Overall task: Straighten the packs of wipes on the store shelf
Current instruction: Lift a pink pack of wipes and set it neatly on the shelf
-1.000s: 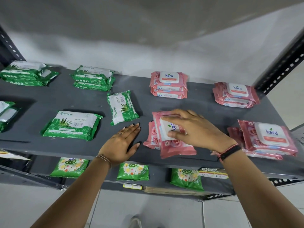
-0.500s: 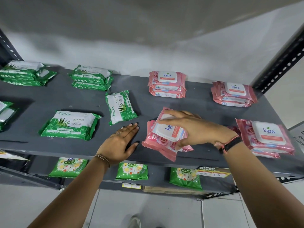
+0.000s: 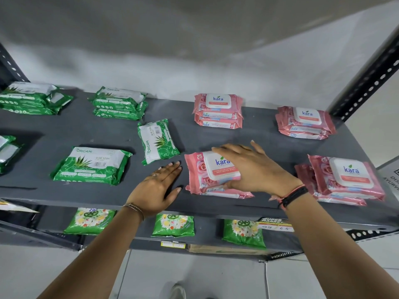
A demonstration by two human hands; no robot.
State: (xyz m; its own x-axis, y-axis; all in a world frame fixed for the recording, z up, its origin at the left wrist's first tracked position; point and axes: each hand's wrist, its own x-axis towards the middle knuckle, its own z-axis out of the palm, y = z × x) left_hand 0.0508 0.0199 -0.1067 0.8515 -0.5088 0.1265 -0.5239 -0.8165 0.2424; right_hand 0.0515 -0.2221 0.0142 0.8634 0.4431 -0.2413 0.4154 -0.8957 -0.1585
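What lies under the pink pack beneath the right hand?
Another pink pack peeks out under the top pink pack. The right hand hides the rest.

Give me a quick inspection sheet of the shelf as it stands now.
Surface: dark grey metal shelf, bare between stacks.
Job's things: pink Kara wipe stacks at back centre, back right, front right; front-centre pink stack squared; green Origami pack turned sideways; flat green pack slightly skewed.
Clutter: nothing seen.
Grips: right hand on the front-centre stack's top pack; left hand flat on shelf, open.
Cables: nothing seen.
Surroundings: green flower-print packets on lower shelf; perforated upright; white wall.
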